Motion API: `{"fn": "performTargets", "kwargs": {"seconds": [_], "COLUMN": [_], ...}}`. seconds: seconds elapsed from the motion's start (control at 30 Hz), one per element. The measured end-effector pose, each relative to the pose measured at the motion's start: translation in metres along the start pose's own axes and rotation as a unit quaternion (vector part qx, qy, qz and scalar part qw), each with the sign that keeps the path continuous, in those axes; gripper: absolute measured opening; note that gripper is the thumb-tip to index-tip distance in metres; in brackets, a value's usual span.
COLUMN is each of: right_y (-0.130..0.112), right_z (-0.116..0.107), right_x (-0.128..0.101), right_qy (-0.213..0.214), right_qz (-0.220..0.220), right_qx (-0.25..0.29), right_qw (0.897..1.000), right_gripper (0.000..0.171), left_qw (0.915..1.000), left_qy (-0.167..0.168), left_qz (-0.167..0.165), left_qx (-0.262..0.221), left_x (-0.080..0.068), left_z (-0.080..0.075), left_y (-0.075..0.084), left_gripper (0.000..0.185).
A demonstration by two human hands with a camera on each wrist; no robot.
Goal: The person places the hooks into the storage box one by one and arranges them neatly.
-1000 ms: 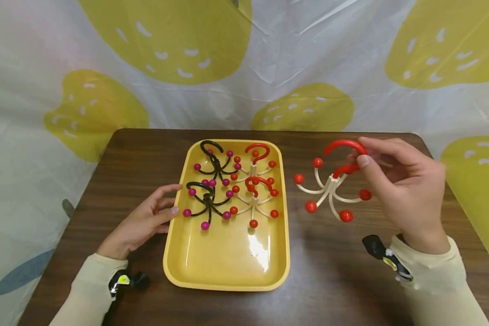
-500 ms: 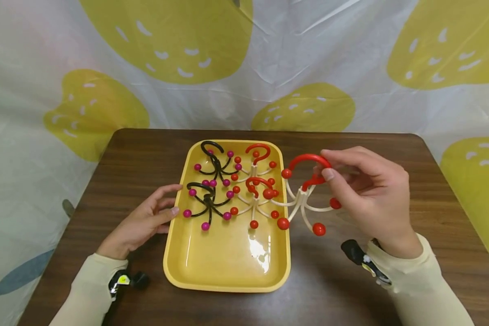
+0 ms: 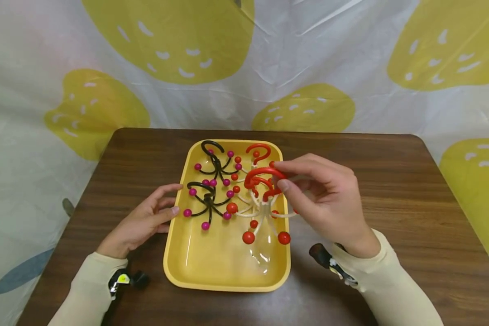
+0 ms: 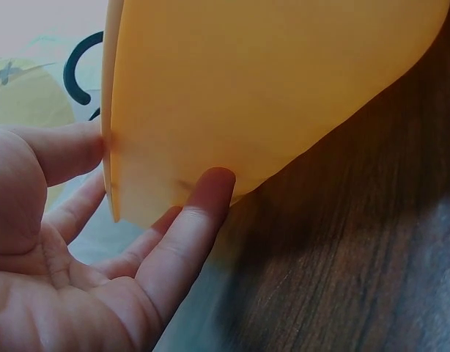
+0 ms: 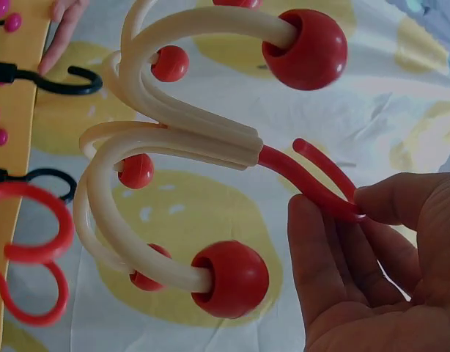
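The red-and-cream hanger (image 3: 262, 203) hangs in the air over the right half of the yellow tray (image 3: 224, 280), its ball-tipped arms spread downward. The right hand (image 3: 322, 203) pinches its red hook between thumb and fingertips, coming in from about four o'clock. Beneath it lie two more red hangers (image 3: 257, 156); at nine o'clock of them, two black hangers (image 3: 208, 199) with magenta balls. The left hand (image 3: 140, 222) lies relaxed, fingertips touching the tray's left wall on the brown table (image 3: 391, 181).
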State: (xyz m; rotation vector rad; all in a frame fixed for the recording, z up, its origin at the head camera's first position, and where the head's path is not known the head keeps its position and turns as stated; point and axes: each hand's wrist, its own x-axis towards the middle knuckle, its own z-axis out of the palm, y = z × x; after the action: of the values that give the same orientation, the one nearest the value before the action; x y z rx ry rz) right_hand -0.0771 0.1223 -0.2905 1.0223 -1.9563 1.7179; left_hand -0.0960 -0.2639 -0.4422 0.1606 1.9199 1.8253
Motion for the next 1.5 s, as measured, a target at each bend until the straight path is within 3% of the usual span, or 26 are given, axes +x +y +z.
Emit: {"fn": "performTargets", "kwargs": {"seconds": [0.67, 1.5], "right_y": [0.026, 0.053], "right_z": [0.051, 0.088], "right_x": [0.000, -0.017], "right_qy": [-0.084, -0.191], "right_qz": [0.013, 0.095], "right_qx": [0.021, 0.020], "right_qw": [0.996, 0.977], "right_gripper": [0.027, 0.023], "left_qw": [1.0000, 0.9999], "left_qy": [0.006, 0.008], "left_qz": [-0.005, -0.005], "left_qx": [0.001, 0.008], "left_x": [0.001, 0.007], "left_z": [0.004, 0.003], "left_y": [0.004, 0.003], "left_gripper": [0.062, 0.063]}}
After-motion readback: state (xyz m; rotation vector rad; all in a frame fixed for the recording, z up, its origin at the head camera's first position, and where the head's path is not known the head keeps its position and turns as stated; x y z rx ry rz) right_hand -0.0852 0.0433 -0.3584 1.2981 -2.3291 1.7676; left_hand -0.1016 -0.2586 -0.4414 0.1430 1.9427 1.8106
